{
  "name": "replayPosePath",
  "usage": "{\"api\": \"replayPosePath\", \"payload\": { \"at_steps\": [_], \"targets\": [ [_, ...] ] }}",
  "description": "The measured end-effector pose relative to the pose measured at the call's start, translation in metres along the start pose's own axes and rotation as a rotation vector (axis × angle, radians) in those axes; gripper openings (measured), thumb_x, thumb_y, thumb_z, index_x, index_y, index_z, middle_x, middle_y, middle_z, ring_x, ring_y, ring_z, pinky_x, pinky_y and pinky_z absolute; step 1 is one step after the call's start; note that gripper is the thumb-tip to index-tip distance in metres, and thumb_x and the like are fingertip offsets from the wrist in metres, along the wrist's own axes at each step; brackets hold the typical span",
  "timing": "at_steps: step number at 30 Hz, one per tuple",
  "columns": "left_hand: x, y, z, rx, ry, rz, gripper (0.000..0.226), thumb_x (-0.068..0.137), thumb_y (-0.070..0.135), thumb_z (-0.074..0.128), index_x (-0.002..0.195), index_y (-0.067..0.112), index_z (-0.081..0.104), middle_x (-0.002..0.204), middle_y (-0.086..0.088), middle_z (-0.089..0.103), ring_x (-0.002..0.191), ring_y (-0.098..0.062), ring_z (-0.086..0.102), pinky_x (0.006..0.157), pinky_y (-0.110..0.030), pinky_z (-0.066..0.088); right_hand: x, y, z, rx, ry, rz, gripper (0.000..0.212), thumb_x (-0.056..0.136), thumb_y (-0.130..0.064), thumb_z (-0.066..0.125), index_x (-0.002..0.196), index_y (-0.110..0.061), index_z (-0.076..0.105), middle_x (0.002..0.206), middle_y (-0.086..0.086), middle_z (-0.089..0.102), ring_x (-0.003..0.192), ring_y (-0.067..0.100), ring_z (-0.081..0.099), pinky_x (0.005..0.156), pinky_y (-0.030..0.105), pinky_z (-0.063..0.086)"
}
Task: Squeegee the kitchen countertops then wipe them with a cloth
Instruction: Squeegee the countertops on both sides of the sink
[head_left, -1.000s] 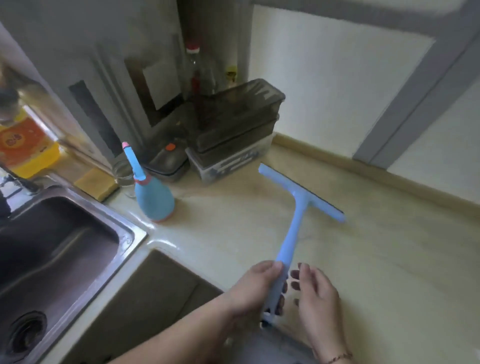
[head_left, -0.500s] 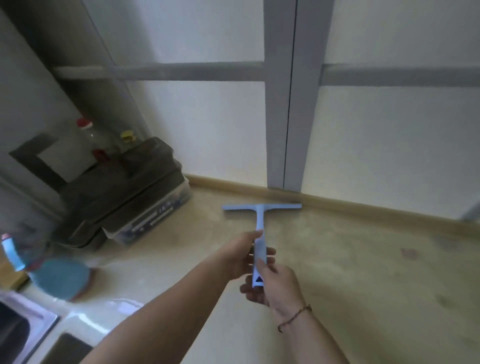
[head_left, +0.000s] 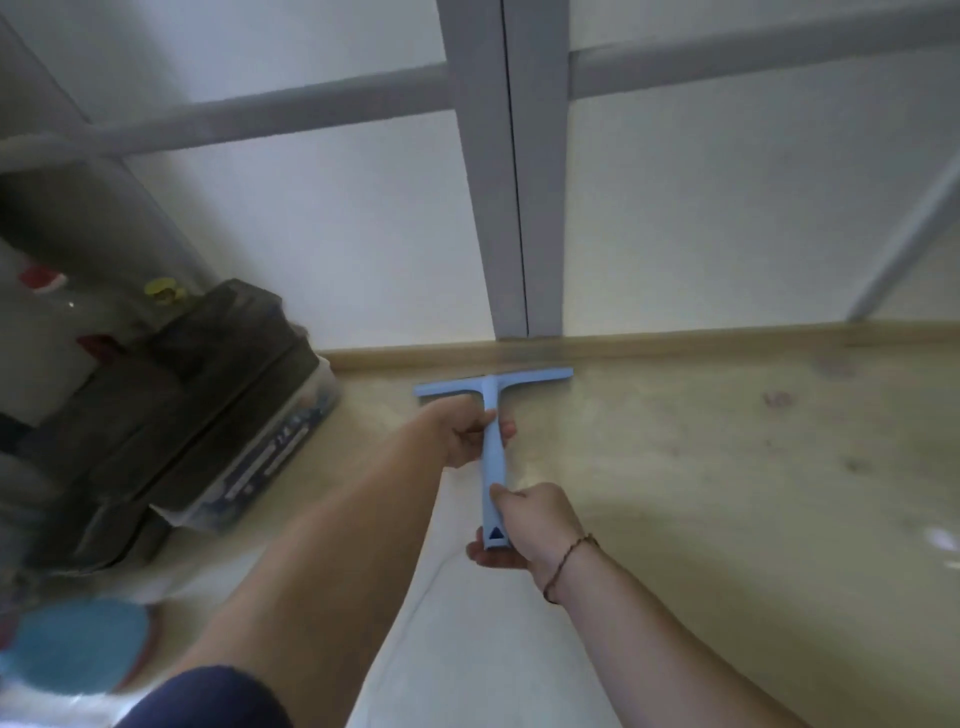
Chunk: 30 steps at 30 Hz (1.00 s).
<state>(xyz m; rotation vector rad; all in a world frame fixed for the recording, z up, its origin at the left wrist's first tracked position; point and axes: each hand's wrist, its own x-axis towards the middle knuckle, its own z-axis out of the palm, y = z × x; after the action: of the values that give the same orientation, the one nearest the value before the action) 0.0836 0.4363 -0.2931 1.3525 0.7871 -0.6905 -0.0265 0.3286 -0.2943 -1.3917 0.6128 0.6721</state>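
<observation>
A light blue squeegee (head_left: 493, 415) lies with its blade flat on the beige countertop (head_left: 727, 467), close to the raised back edge under the window. My left hand (head_left: 465, 434) grips the upper part of the handle just below the blade. My right hand (head_left: 524, 525) grips the handle's lower end, a thin bracelet on its wrist. Both arms reach forward over the counter. No cloth is in view.
Stacked dark plastic containers (head_left: 197, 426) stand at the left against the wall, with bottles (head_left: 47, 291) behind them. A blue round bottle (head_left: 78, 644) sits at the lower left. A grey window frame (head_left: 514, 208) rises behind the counter.
The squeegee has moved farther from me, up to the back edge, and my hands have spread apart along the handle. The view has shifted right, so the sink is out of sight.
</observation>
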Motion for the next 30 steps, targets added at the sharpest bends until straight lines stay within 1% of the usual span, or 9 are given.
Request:
{"api": "replayPosePath", "payload": {
  "at_steps": [2,5,8,11,15,17,22,26,30],
  "targets": [
    [-0.001,-0.010,-0.006,0.012,-0.052,-0.007,0.019,0.101,0.009,0.045,0.102,-0.007,0.057,0.073,-0.014,0.068,0.071,-0.022,0.064,0.060,-0.033,0.053,-0.008,0.013,0.006,0.002,0.019,0.003,0.028,0.094,-0.022,0.061,0.084,0.004,0.061,0.077,0.021,0.063,0.059,0.034,0.066,0.062,0.049,0.060],
    [-0.004,-0.023,-0.012,0.016,-0.086,0.007,0.020,0.101,0.008,0.043,0.097,-0.006,0.057,0.078,-0.015,0.066,0.070,-0.022,0.064,0.060,-0.034,0.053,-0.022,0.027,0.011,0.038,0.055,0.012,0.026,0.096,-0.020,0.058,0.088,0.005,0.060,0.076,0.021,0.061,0.051,0.029,0.064,0.050,0.037,0.057],
    [-0.014,-0.046,-0.020,0.022,-0.132,0.013,0.023,0.102,0.007,0.040,0.090,-0.005,0.057,0.074,-0.015,0.067,0.069,-0.023,0.064,0.060,-0.035,0.053,-0.042,0.047,0.016,0.039,0.094,0.019,0.025,0.096,-0.019,0.058,0.085,0.003,0.061,0.071,0.020,0.062,0.052,0.029,0.065,0.048,0.033,0.055],
    [-0.018,-0.073,-0.028,0.055,-0.206,0.006,0.025,0.103,0.008,0.037,0.092,-0.004,0.056,0.081,-0.015,0.066,0.069,-0.023,0.065,0.060,-0.035,0.054,-0.063,0.070,0.020,0.056,0.119,0.042,0.026,0.096,-0.018,0.057,0.087,0.006,0.061,0.072,0.024,0.062,0.047,0.028,0.063,0.042,0.029,0.052],
    [-0.025,-0.097,-0.033,0.064,-0.256,0.009,0.025,0.103,0.009,0.036,0.089,-0.001,0.054,0.079,-0.014,0.065,0.057,-0.020,0.067,0.058,-0.033,0.055,-0.078,0.095,0.026,0.076,0.166,0.059,0.029,0.096,-0.019,0.060,0.089,0.009,0.061,0.074,0.025,0.061,0.049,0.029,0.062,0.043,0.031,0.053],
    [-0.034,-0.106,-0.036,0.071,-0.265,0.007,0.025,0.103,0.008,0.035,0.089,-0.002,0.054,0.080,-0.014,0.064,0.062,-0.021,0.066,0.061,-0.033,0.054,-0.085,0.103,0.029,0.061,0.179,0.067,0.030,0.096,-0.022,0.060,0.094,0.008,0.062,0.077,0.025,0.062,0.052,0.029,0.063,0.046,0.033,0.054],
    [-0.060,-0.127,-0.042,0.120,-0.272,-0.005,0.029,0.103,0.007,0.033,0.085,-0.001,0.055,0.077,-0.014,0.064,0.061,-0.021,0.065,0.056,-0.031,0.053,-0.112,0.121,0.033,0.020,0.187,0.110,0.029,0.096,-0.025,0.059,0.096,0.005,0.061,0.080,0.025,0.063,0.056,0.031,0.064,0.053,0.037,0.057],
    [-0.080,-0.152,-0.047,0.132,-0.275,-0.015,0.030,0.103,0.006,0.033,0.084,0.000,0.055,0.067,-0.012,0.066,0.068,-0.023,0.063,0.063,-0.033,0.053,-0.136,0.141,0.037,-0.024,0.188,0.123,0.031,0.096,-0.026,0.059,0.097,0.005,0.060,0.076,0.023,0.065,0.049,0.030,0.064,0.057,0.044,0.060],
    [-0.102,-0.178,-0.049,0.133,-0.259,-0.021,0.032,0.102,0.005,0.033,0.083,-0.002,0.057,0.069,-0.013,0.067,0.069,-0.024,0.064,0.065,-0.033,0.054,-0.162,0.161,0.035,-0.013,0.184,0.150,0.032,0.097,-0.023,0.058,0.099,0.008,0.058,0.067,0.022,0.062,0.044,0.029,0.062,0.048,0.038,0.056]
  ]
}}
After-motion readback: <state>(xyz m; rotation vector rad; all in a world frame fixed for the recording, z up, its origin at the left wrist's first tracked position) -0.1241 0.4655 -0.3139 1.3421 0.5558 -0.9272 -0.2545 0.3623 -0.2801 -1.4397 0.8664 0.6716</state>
